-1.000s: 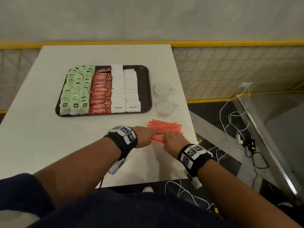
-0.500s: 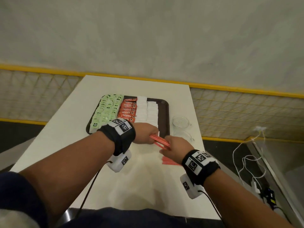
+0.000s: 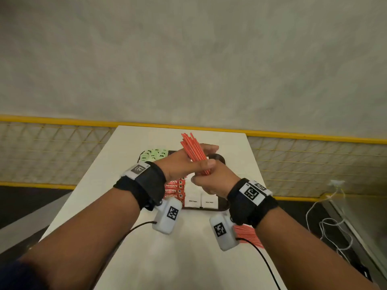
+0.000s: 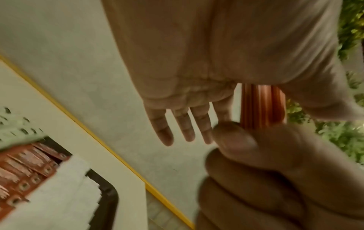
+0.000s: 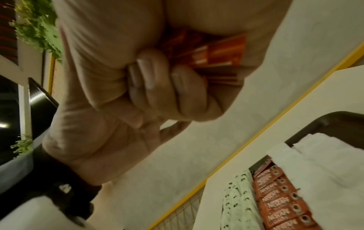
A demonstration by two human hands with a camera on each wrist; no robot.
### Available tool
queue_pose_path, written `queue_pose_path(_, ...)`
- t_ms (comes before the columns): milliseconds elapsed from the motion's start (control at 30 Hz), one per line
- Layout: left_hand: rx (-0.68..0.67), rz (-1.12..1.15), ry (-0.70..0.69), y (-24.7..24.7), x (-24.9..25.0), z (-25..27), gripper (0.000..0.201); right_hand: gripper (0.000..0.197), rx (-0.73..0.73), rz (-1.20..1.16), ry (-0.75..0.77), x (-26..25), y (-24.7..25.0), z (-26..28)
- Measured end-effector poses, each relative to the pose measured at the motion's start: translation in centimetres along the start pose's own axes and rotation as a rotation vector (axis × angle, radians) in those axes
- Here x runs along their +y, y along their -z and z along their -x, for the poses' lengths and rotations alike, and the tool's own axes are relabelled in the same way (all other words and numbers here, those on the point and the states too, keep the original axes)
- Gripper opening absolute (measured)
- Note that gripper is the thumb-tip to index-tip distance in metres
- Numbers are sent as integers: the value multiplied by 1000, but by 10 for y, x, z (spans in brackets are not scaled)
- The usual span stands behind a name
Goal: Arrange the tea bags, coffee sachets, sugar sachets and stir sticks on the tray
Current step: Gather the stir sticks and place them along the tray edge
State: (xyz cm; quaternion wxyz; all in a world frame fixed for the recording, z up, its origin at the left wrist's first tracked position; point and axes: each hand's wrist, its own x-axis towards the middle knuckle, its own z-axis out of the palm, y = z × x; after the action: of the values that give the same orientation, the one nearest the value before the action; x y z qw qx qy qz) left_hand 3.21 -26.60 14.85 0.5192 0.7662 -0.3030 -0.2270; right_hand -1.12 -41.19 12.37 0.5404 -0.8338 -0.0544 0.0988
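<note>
Both hands up over the tray (image 3: 222, 159): right hand (image 3: 213, 181) fisted round the low end of a bundle of red stir sticks (image 3: 193, 152), left hand (image 3: 184, 162) pinching it higher, thumb on the near side, fingers straight behind. More stir sticks (image 3: 246, 233) lie on the table (image 3: 188, 258), near-right of the tray; tea bags (image 3: 154, 154), coffee sachets (image 3: 174, 189), sugar sachets (image 3: 201, 203) in rows on the tray

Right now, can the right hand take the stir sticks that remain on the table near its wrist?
Probably not yet. The right hand grips the lifted bundle of stir sticks together with the left hand. The loose stir sticks lie close under its wrist, nothing covering them, but it must release first.
</note>
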Motion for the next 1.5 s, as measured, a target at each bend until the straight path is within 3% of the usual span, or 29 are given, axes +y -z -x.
queue_pose_path(67, 9, 105, -40, -3, 9, 0, 46, 14, -18, 8, 35, -10, -5, -5)
queue_pose_path(133, 46, 195, -61, -3, 13, 3, 36, 8, -10, 6, 33, -14, -8, -9)
queue_pose_path(167, 43, 226, -56, -2, 14, 5, 36, 3, -13, 7, 42, -15, -9, -10)
queue_pose_path(233, 30, 272, -62, 2, 12, 8, 44, 12, -29, 20, 47, -14, -9, -10)
queue_pose_path(333, 136, 334, -137, 11, -2, 5, 54, 16, -39, -18, -6, -7, -5, -6)
queue_pose_path(433, 296, 607, -200, 19, -9, 1, 48, 66, 27, -354, -128, 6, 0, -5)
queue_pose_path(500, 397, 708, -226, 21, -10, -1, 45, 86, 94, -670, -227, 6, 1, -7)
queue_pose_path(600, 482, 676, -270, 17, -6, -4, 43, 100, 138, -910, -248, -7, 2, -11)
queue_pose_path(733, 525, 542, -281, 15, 4, -8, 40, 96, 124, -1000, -188, -25, -2, -15)
queue_pose_path(967, 529, 513, -248, 20, 0, -10, 47, 98, 168, -967, -210, -28, -5, -16)
queue_pose_path(1100, 491, 545, -113, 26, -9, -11, 55, 91, 108, -745, -279, -31, -4, -17)
queue_pose_path(1167, 400, 588, 18, 29, -16, -9, 52, 81, 212, -570, -273, -38, 1, -18)
queue_pose_path(1300, 116, 571, 230, 23, -31, -1, 42, 69, 377, -222, -11, -56, 14, -22)
queue_pose_path(1400, -38, 510, 282, 14, -34, 2, 43, 68, 260, 57, 24, -64, 16, -25)
queue_pose_path(1500, -92, 488, 296, 10, -34, 4, 45, 56, 99, 195, 1, -67, 12, -26)
